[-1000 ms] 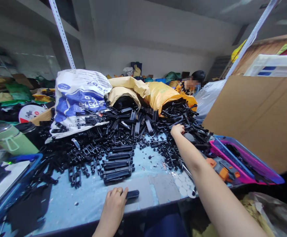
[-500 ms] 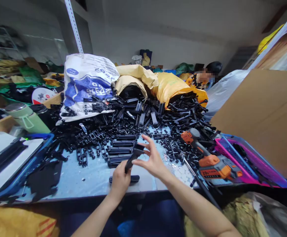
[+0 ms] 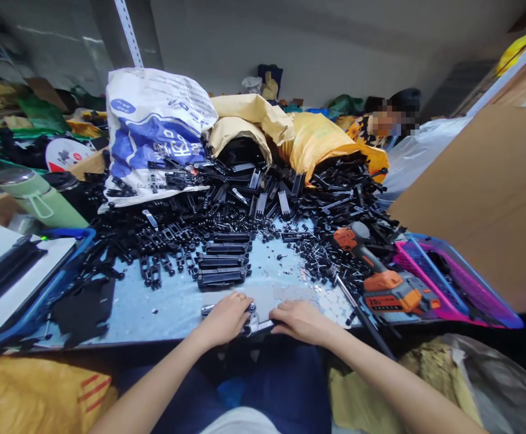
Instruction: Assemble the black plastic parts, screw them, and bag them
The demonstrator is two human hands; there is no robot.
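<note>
At the front edge of the table, my left hand is closed over a glossy dark plastic part, whose ends show past the fingers. My right hand has its fingertips curled on the end of a slim bar-shaped part that lies between the two hands. Both hands hide much of these pieces, so how they join cannot be seen. Just beyond my left hand is a neat row of several long black plastic pieces.
A cordless drill lies on the right, beside a pink and blue basket. Heaps of black parts and screws spread before the bags. A blue tray and green flask stand left. A person sits behind.
Both hands have come down from above the table to its front edge. The dark piece they held raised is now low among the fingers, and the right hand has moved away from the left.
</note>
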